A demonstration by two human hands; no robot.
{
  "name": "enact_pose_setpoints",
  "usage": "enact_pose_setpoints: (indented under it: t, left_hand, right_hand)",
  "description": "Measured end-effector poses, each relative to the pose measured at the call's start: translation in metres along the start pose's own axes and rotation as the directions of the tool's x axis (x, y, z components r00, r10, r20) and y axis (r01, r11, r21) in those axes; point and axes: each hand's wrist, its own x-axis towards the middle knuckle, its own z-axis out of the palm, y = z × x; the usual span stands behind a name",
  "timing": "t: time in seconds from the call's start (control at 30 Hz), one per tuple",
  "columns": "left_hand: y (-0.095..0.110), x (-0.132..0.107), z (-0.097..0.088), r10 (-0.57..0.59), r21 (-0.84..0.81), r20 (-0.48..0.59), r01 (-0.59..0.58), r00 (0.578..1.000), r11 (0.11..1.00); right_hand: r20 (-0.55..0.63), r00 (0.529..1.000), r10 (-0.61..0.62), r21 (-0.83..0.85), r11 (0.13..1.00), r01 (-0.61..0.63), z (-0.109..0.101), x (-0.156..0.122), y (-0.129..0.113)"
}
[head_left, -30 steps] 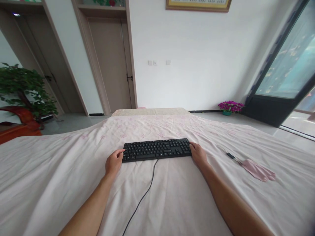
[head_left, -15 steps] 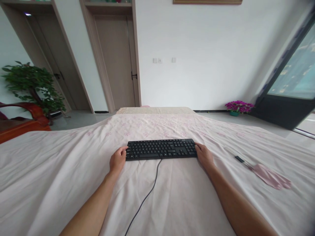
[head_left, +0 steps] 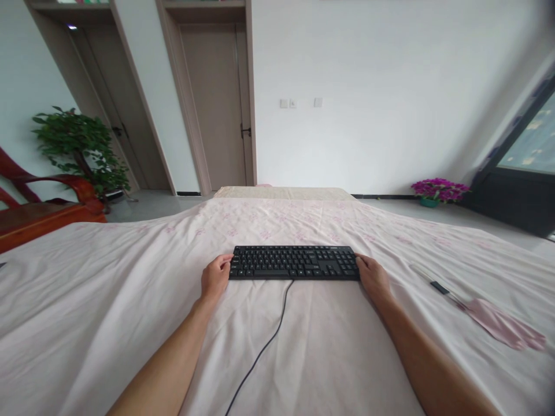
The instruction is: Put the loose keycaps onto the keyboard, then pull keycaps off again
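Observation:
A black keyboard [head_left: 295, 263] lies across the pale pink cloth [head_left: 338, 346] in front of me, its keys facing up. My left hand [head_left: 215, 276] grips its left end, thumb and fingers closed at the edge. At the opposite end, my right hand [head_left: 373, 277] holds the right edge in the same way, with the fingertips partly hidden beneath the keyboard. From the near side of the keyboard a thin black cable [head_left: 277, 329] runs down towards me over the cloth.
On the right of the cloth lies a pink glove-like cloth piece [head_left: 503, 323] beside a thin rod with a black band [head_left: 439, 288]. Beyond stand a red wooden chair [head_left: 56, 199], a leafy plant [head_left: 82, 144], a door [head_left: 214, 104] and a pot of purple flowers [head_left: 440, 189].
The view has turned slightly left, so everything appears shifted to the right. Both hands remain on the keyboard ends, and the keyboard looks little moved on the cloth.

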Motion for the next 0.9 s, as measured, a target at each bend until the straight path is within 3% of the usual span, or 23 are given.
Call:
enact_pose_setpoints:
  t: [0.23, 0.63, 0.9]
  left_hand:
    - [0.002, -0.001, 0.001, -0.032, -0.074, 0.014, 0.033, 0.999, 0.997]
    - [0.017, -0.004, -0.004, -0.127, -0.024, -0.033, 0.126, 0.991, 0.992]
    - [0.015, -0.003, -0.006, -0.065, 0.086, 0.012, 0.064, 0.998, 0.994]
  right_hand:
    - [-0.053, 0.995, 0.087, 0.032, 0.996, -0.085, -0.006, -0.002, -0.002]
    - [-0.092, 0.987, 0.132, 0.056, 0.990, -0.127, -0.005, 0.001, 0.005]
    - [-0.076, 0.989, 0.123, 0.059, 0.991, -0.119, -0.005, -0.001, 0.003]
